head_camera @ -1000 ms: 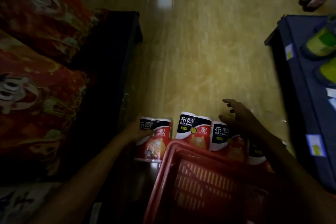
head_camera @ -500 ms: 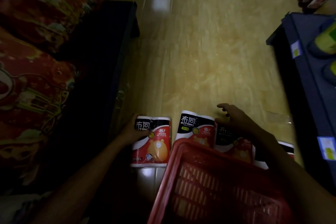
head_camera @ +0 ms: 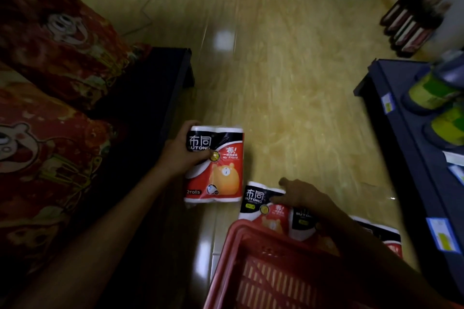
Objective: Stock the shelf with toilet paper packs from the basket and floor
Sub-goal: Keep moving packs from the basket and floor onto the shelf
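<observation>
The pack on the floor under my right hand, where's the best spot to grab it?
Probably the top end of the floor pack, from above: it stands upright behind the basket, whose rim hides its lower half. The right hand is already there.

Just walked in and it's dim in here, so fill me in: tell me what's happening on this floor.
A person is crouched over packs of toilet paper on the floor. The left hand grips one two-roll pack by its side, apart from the others. The right hand reaches onto the next pack in a row standing against the far side of a red basket. A dark shelf is at the left.
</observation>
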Action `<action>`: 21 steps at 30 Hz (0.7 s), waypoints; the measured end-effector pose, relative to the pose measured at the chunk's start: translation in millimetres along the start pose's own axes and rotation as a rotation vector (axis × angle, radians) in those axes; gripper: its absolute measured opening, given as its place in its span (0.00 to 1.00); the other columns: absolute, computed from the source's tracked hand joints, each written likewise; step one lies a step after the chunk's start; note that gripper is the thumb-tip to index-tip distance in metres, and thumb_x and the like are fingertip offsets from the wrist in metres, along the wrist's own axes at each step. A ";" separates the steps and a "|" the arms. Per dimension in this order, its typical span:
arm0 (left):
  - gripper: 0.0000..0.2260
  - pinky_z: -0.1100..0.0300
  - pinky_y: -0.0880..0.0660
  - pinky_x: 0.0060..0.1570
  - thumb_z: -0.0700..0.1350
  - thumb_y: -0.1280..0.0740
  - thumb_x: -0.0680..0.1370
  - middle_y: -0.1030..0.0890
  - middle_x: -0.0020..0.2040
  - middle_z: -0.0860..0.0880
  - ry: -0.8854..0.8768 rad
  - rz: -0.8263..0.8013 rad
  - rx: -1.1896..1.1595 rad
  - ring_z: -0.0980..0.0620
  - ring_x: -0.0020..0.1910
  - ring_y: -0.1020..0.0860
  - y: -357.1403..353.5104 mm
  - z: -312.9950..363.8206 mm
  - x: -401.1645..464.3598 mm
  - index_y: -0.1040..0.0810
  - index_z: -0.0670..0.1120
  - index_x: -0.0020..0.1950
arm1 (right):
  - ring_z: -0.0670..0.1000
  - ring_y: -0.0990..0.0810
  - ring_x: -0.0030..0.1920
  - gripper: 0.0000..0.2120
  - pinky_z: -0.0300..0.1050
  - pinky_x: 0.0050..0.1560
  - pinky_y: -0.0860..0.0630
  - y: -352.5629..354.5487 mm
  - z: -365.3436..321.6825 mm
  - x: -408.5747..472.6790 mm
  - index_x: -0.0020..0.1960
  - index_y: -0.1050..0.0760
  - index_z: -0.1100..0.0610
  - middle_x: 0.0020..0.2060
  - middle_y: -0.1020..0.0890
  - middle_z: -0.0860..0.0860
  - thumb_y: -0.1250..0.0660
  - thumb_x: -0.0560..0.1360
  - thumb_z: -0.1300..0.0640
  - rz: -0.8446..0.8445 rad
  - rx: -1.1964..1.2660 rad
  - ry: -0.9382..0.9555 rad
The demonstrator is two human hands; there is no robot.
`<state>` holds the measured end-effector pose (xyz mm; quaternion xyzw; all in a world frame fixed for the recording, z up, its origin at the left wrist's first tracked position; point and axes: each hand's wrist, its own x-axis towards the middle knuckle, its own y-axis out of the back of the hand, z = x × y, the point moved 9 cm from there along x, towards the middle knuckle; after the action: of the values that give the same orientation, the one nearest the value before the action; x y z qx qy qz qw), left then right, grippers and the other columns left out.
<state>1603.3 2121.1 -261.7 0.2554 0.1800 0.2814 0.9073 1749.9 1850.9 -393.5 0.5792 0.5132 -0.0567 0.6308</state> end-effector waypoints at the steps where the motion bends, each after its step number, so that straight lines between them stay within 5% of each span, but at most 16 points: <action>1: 0.33 0.66 0.27 0.42 0.49 0.22 0.68 0.21 0.55 0.54 -0.008 0.004 0.004 0.54 0.51 0.22 -1.3 0.7 2.0 0.33 0.56 0.69 | 0.55 0.22 0.58 0.35 0.44 0.48 0.29 -6.0 1.2 3.1 0.68 0.34 0.54 0.62 0.23 0.55 0.36 0.72 0.32 -0.017 -0.021 -0.012; 7: 0.34 0.63 0.25 0.47 0.49 0.22 0.68 0.21 0.58 0.53 -0.014 -0.011 0.002 0.52 0.53 0.22 -11.4 -2.1 7.2 0.34 0.55 0.69 | 0.54 0.24 0.62 0.42 0.46 0.58 0.29 -19.2 3.1 16.7 0.68 0.33 0.52 0.65 0.23 0.52 0.37 0.66 0.24 -0.028 -0.078 -0.044; 11: 0.33 0.66 0.26 0.44 0.49 0.22 0.68 0.22 0.56 0.54 -0.014 -0.011 0.002 0.53 0.53 0.22 -11.2 -1.2 9.0 0.34 0.55 0.69 | 0.56 0.21 0.58 0.39 0.48 0.55 0.28 -18.7 2.4 19.9 0.62 0.30 0.55 0.59 0.20 0.53 0.34 0.65 0.26 0.055 -0.043 -0.033; 16: 0.32 0.61 0.24 0.47 0.48 0.23 0.69 0.22 0.57 0.53 -0.018 0.006 -0.013 0.52 0.54 0.22 -6.7 0.5 10.0 0.34 0.55 0.68 | 0.57 0.24 0.51 0.33 0.46 0.47 0.27 -7.8 -10.8 15.4 0.58 0.32 0.55 0.50 0.29 0.55 0.23 0.63 0.40 0.202 0.291 0.032; 21: 0.31 0.61 0.24 0.44 0.48 0.23 0.69 0.22 0.56 0.53 -0.012 0.006 -0.005 0.52 0.52 0.22 -0.3 0.0 8.0 0.34 0.56 0.68 | 0.56 0.24 0.47 0.27 0.40 0.41 0.29 10.0 -15.4 10.2 0.57 0.29 0.53 0.52 0.32 0.56 0.21 0.63 0.52 0.318 0.474 0.080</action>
<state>1609.6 2125.7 -263.4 0.2553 0.1728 0.2832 0.9082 1752.3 1871.7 -391.1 0.7854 0.4129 -0.0527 0.4581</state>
